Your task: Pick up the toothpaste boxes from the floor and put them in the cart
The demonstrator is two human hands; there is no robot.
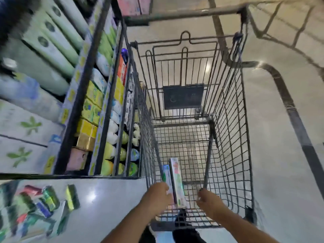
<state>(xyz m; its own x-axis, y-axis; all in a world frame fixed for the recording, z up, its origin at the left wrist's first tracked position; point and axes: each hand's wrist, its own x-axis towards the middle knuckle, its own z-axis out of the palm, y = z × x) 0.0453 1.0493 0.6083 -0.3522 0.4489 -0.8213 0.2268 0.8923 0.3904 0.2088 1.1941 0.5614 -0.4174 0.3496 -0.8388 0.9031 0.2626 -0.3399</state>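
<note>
Boxes were going in: my left hand gripped two long white toothpaste boxes inside the grey wire cart; right hand pinched its wire; next, release and fetch the floor pile

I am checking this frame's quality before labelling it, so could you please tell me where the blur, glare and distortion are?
Head view: motion blur smears the pile of green and red toothpaste boxes on the floor and the shelf packages at left; ceiling-light glare spots the glossy pale floor; wide-angle distortion bows the dark wire shopping cart; the left hand, the white boxes it holds and the right hand stay fairly sharp.
</note>
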